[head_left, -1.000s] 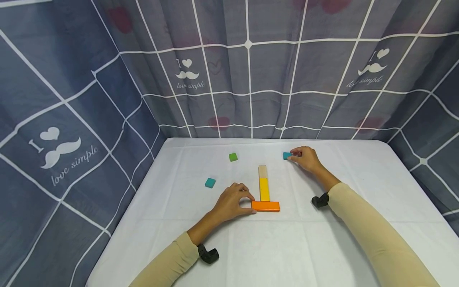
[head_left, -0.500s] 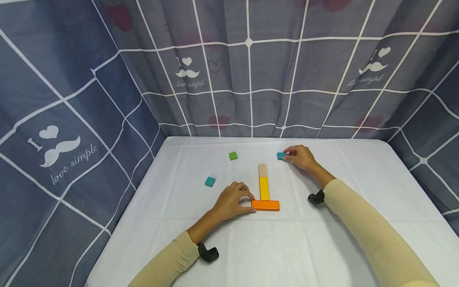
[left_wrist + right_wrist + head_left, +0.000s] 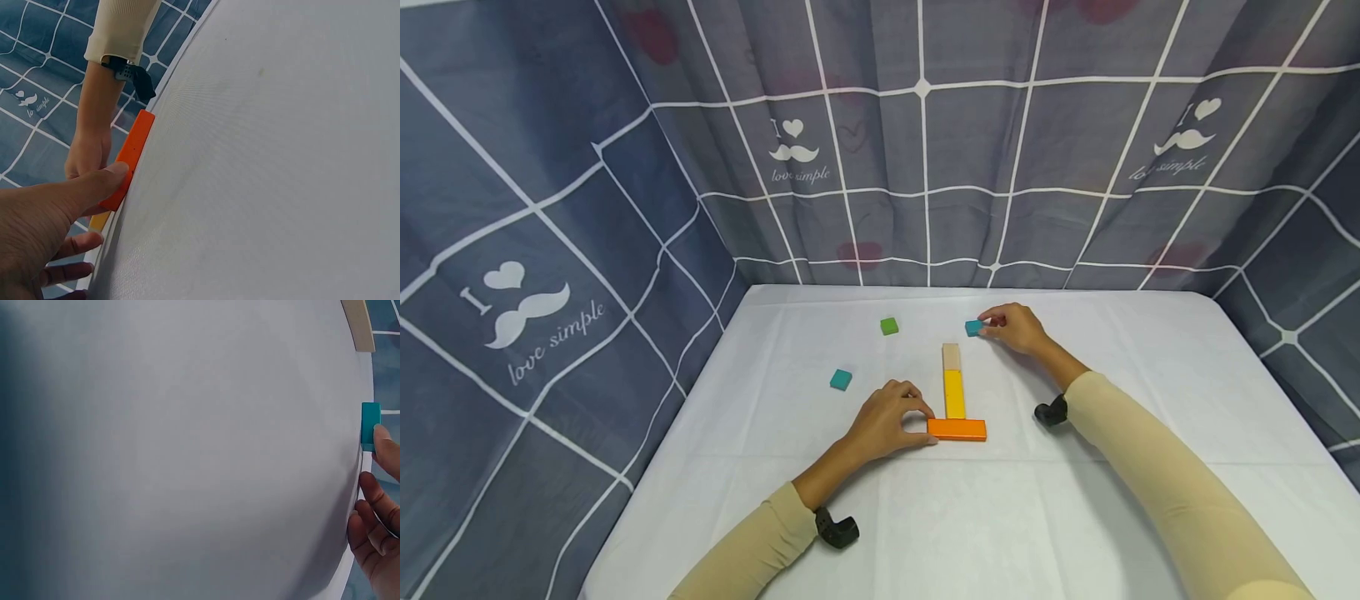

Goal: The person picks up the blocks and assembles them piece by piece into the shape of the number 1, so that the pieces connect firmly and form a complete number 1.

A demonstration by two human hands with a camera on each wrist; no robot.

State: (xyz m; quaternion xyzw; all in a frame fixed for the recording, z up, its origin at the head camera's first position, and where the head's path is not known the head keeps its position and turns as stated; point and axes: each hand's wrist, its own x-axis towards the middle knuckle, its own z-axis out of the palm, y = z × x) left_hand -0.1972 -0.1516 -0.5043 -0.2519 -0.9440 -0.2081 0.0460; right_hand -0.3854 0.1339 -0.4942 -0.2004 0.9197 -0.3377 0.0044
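Observation:
My left hand (image 3: 889, 423) pinches the left end of an orange block (image 3: 957, 430) between thumb and index finger; the left wrist view shows the thumb on that orange block (image 3: 132, 156). Against the orange block's far side stands a yellow block (image 3: 953, 395), with a pale wooden block (image 3: 951, 357) in line beyond it. Further back, my right hand (image 3: 1017, 327) pinches a small teal block (image 3: 973, 328) at its right end, just beyond and right of the pale block. In the right wrist view the thumb presses that teal block (image 3: 370, 427).
A second teal block (image 3: 841, 380) lies left of the yellow block, and a small green block (image 3: 889, 326) lies at the back. All are on a white-covered table (image 3: 970, 517). Grey-blue checked curtains (image 3: 970, 150) surround its back and sides.
My right hand has moved left with the small teal block, closer to the far end of the pale block. The left hand and orange block have kept their place.

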